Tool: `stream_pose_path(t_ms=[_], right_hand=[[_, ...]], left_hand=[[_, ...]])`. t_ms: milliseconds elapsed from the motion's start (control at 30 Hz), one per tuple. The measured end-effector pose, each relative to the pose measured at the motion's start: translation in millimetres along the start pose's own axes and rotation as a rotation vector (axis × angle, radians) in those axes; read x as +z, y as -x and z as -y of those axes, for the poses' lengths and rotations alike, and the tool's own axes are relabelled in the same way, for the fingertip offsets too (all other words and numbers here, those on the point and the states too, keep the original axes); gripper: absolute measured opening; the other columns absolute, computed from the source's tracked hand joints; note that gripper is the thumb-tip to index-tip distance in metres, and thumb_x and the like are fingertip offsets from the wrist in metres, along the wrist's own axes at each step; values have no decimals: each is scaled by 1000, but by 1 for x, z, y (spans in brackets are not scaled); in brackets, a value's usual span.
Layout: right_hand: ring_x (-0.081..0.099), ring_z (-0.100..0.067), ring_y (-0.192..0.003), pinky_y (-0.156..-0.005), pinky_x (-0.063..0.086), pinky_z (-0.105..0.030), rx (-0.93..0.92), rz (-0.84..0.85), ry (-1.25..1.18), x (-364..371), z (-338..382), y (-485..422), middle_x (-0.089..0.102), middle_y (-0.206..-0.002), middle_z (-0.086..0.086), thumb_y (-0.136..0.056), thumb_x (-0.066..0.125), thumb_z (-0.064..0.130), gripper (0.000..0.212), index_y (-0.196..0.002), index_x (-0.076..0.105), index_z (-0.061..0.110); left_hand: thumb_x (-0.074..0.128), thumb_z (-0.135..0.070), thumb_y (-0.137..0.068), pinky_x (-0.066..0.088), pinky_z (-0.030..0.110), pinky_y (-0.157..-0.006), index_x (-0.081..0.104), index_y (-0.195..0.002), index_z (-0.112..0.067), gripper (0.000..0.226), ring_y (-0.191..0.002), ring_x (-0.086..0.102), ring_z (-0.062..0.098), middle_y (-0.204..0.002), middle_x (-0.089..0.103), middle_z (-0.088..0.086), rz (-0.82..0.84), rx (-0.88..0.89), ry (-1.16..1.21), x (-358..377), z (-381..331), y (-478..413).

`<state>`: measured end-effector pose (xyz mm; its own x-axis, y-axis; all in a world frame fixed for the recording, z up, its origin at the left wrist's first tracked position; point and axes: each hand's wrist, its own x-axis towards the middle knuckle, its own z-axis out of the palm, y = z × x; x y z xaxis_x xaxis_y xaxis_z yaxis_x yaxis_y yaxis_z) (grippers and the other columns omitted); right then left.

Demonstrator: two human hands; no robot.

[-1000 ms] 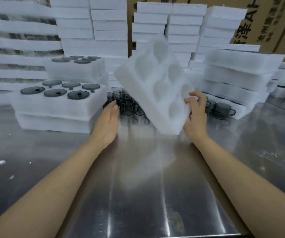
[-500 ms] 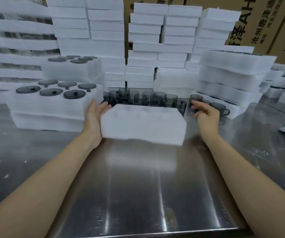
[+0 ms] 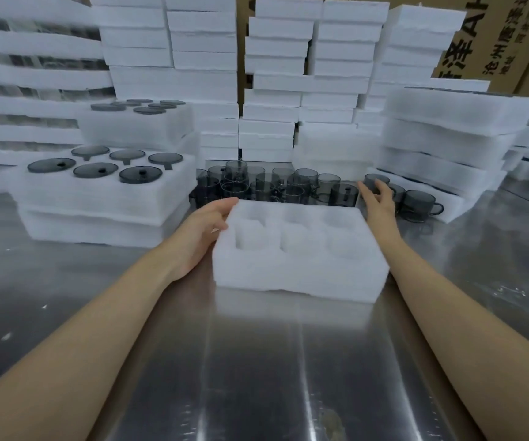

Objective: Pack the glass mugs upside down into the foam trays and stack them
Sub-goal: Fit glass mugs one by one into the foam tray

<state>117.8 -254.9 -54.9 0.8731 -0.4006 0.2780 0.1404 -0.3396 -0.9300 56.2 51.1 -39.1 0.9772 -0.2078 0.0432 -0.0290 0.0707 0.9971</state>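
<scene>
The empty 6-pocket foam tray (image 3: 298,278), likely light and soft, lay on the table (image 3: 256,361) just before the glass mugs (image 3: 275,186), likely slick and fragile, best gripped round the body. The left hand (image 3: 205,227) rested relaxed against its left end, holding nothing; the right hand (image 3: 379,198) hovered spread and empty by the mugs.

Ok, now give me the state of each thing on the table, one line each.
Foam tray: lying flat, six pockets empty.
Loose mugs: upright, unpacked, behind the tray.
Left hand: open, against the tray's left edge.
Right hand: open, reaching toward the mugs, holding nothing.
Packed tray: six pockets filled.
</scene>
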Motion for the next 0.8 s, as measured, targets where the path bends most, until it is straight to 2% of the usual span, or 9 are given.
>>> stream_pose_path(t_ms=[33,100,133,233,367,500,600,700,800], right_hand=[[50,-9,-108,-70,38,1,17,17,-3,1,-1,-4,31,-148,-8,-95,53,43,62,-148,28,24],[41,-21,-127,-93,38,-21,12,53,4,3,-5,-8,31,-148,-11,-93,56,42,63,-148,29,25],[40,-22,-128,-96,36,-28,4,58,30,3,-6,-10,32,-147,-11,-93,58,41,63,-148,30,26],[41,-20,-125,-92,33,-29,-102,64,218,4,-11,-11,33,-148,-7,-92,55,47,64,-147,29,29],[39,-24,-132,-103,34,-36,-115,142,323,6,-10,-11,29,-151,-6,-92,51,53,63,-147,27,35],[39,-21,-129,-95,28,-27,-185,128,415,3,-7,-4,32,-148,-5,-96,46,25,38,-133,49,17],[43,-21,-98,-84,31,-25,-221,102,467,-2,-7,-1,48,-118,-17,-94,42,4,26,-118,52,1],[48,-23,-90,-76,35,-25,-212,18,432,-4,-3,5,52,-103,-13,-89,56,3,19,-108,54,-1],[52,-17,-86,-69,36,-9,-202,-114,195,-6,10,15,57,-99,-7,-87,67,13,19,-100,54,5]], left_hand=[[30,6,-85,44,27,-94,51,-131,-13,54,-111,57,13,-127,59,-2,6,2,-6,0,-1,0],[28,6,-85,45,26,-93,50,-131,-13,55,-110,58,12,-128,59,-1,13,-4,1,0,-1,-2],[28,6,-85,45,26,-91,49,-132,-14,55,-108,59,11,-127,59,-1,18,-10,13,0,-1,-2],[31,1,-85,48,25,-83,49,-134,-16,56,-100,62,9,-121,61,-2,38,-27,32,0,1,-3],[48,-15,-75,50,24,-77,53,-128,-25,55,-93,66,7,-120,63,-4,41,-38,-44,1,2,-3],[48,-20,-67,50,26,-81,57,-120,-32,55,-94,65,11,-112,65,-5,20,-36,-84,2,4,-5],[45,-18,-76,49,28,-85,56,-121,-33,48,-97,62,13,-116,62,-4,2,-20,-132,4,6,-5],[45,-22,-75,39,35,-106,55,-113,-40,44,-118,52,19,-131,54,-3,-35,-17,-202,7,7,-6],[37,-8,-89,30,40,-114,48,-122,-38,46,-130,41,19,-144,42,-3,-57,3,-240,7,11,-12]])
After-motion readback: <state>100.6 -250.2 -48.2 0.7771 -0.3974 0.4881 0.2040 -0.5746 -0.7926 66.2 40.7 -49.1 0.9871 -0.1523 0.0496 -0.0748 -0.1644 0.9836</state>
